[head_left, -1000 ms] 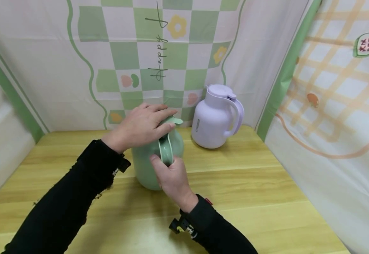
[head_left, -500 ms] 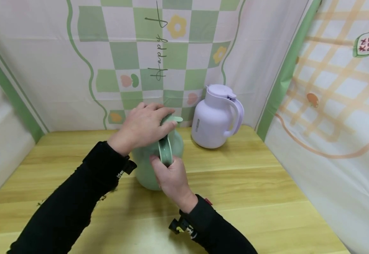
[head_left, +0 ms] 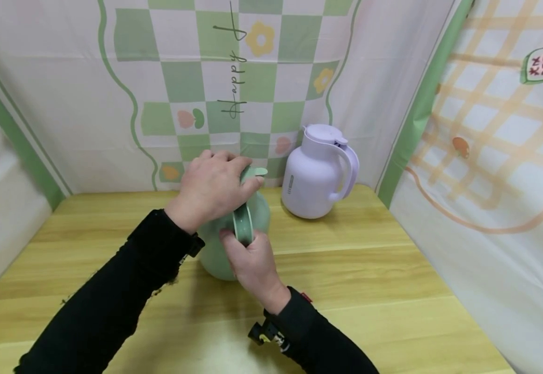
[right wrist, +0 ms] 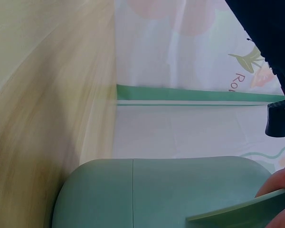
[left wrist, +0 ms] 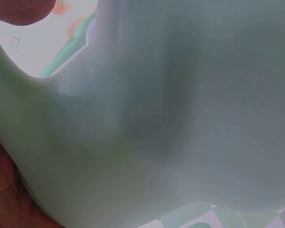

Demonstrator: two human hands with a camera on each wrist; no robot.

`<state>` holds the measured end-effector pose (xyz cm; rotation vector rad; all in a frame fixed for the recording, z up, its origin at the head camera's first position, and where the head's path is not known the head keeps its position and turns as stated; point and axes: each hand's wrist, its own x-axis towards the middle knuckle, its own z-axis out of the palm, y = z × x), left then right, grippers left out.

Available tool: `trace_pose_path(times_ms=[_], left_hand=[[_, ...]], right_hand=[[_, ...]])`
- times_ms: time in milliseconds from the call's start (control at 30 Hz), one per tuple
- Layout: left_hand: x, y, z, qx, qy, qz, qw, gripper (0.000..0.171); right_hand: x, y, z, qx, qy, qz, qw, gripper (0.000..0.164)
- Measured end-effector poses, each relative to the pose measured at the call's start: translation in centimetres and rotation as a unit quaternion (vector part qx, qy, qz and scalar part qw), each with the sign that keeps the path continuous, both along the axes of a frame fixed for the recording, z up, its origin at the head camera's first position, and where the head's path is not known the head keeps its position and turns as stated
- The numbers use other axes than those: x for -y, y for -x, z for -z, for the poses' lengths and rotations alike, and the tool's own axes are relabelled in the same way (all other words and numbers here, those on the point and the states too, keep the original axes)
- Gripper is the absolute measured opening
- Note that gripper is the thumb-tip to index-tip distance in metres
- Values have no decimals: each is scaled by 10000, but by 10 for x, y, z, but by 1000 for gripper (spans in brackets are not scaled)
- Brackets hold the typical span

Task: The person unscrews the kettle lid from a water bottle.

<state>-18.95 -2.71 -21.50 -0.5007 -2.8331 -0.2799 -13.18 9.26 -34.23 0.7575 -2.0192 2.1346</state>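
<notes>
In the head view a light green thermos jug [head_left: 220, 259] stands upright on the wooden table, its handle [head_left: 243, 224] turned towards me. My right hand [head_left: 254, 262] grips that handle, thumb along its left side. Over the top lies my left hand [head_left: 215, 187], gripping the lid, whose small tab [head_left: 258, 171] pokes out between thumb and fingers. Most of the lid is hidden under this hand. The jug's body [left wrist: 180, 118] fills the left wrist view, blurred. In the right wrist view the green jug [right wrist: 133, 190] appears sideways, with fingers by the handle [right wrist: 242, 211] at the right.
A lilac thermos jug [head_left: 310, 176] stands behind and to the right, its handle facing right. Patterned cloth walls [head_left: 173, 36] enclose the wooden table [head_left: 346, 291] at the back and both sides. Wrist-worn devices [head_left: 268, 332] stick out below the black sleeves.
My left hand has turned a little, its wrist swinging right and nearer the jug. The lid's tab has shifted slightly away from me. My right hand and the jug's body stay almost still.
</notes>
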Motion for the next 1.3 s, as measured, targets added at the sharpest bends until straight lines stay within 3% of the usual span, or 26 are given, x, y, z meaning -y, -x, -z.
trace_pose_path(times_ms=[700,933,1200,1300], left_hand=[[0,-8,0,-345,473,-311,9978,74],[2,-11,0,-456,468,-240,9976,74],[7,-10,-1,-311,471,-197,9982,79],[12,-8,-1,-383,350,31,9986,77]], right_hand=[[1,-1,2,-48,47,-63,10000,55],[1,-1,1,-79,-15,-2,10000,55],[1,0,0,-51,-41,43,10000,56],[1,0,0,-32,-40,11,10000,56]])
